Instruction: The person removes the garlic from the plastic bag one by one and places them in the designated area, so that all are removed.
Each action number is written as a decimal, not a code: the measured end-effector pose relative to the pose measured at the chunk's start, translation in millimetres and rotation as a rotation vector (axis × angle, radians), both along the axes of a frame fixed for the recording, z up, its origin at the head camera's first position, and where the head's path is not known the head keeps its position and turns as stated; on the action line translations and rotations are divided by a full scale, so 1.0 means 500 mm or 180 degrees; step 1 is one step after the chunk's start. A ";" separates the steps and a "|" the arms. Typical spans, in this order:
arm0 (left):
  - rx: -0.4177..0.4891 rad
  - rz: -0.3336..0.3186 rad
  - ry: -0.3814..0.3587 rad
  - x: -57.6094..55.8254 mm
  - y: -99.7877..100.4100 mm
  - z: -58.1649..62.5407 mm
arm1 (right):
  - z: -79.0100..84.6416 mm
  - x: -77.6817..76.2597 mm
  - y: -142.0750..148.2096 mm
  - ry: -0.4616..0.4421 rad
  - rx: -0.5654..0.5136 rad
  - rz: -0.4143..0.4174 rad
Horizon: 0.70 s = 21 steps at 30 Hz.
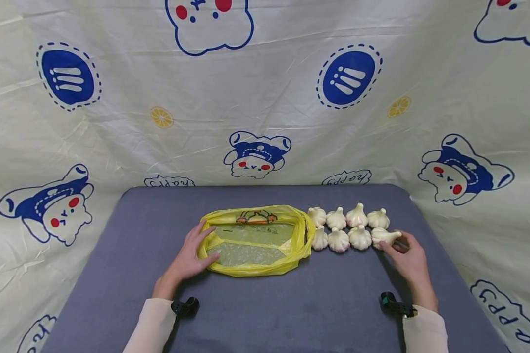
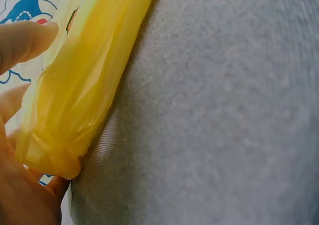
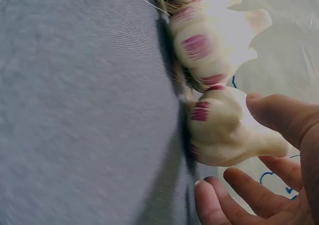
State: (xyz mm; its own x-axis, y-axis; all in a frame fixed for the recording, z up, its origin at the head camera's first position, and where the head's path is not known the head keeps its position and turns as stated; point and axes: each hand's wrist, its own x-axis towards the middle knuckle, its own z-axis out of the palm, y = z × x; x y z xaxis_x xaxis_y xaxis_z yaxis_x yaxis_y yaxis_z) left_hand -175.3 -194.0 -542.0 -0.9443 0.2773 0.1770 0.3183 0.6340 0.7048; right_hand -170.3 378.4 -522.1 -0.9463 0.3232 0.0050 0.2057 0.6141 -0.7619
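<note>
A yellow plastic bag (image 1: 256, 269) lies on the table with its wide mouth spread upward. My left hand (image 1: 192, 257) rests at the bag's left end, thumb and fingers spread over its rim. In the left wrist view the thumb (image 2: 30, 41) is straight, beside the bag's yellow side (image 2: 99, 75). To the right of the bag, several white garlic bulbs (image 1: 338, 240) stand in two rows. My right hand (image 1: 410, 260) holds the garlic bulb (image 1: 382, 236) at the right end of the near row, its stem leaning right. In the right wrist view the thumb (image 3: 274, 113) touches this bulb.
The grey table (image 1: 265, 314) carries the bag and the garlic near its far edge. Behind it hangs a pale printed sheet (image 1: 265, 98). A black band (image 1: 185, 307) is on the left wrist, and another band (image 1: 397, 305) is on the right.
</note>
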 end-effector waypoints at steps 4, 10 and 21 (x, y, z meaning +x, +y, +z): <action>-0.0002 -0.0012 0.0041 0.002 -0.001 0.006 | 0.022 0.000 0.004 -0.0003 0.0103 0.0025; -0.0162 0.0087 0.0013 0.002 -0.015 0.019 | 0.062 -0.006 0.005 -0.0011 0.0353 0.0103; -0.0708 0.0483 -0.0117 0.010 -0.072 0.042 | 0.107 -0.049 -0.023 0.0036 0.1066 0.0662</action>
State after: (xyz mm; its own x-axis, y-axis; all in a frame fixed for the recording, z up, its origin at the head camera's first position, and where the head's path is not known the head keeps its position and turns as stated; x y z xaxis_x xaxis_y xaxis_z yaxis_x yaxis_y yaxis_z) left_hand -170.4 -230.1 -521.1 -0.9827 0.1604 0.0924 0.1846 0.8130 0.5522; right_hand -194.8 366.7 -468.8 -0.9907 0.1033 0.0885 0.0434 0.8567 -0.5140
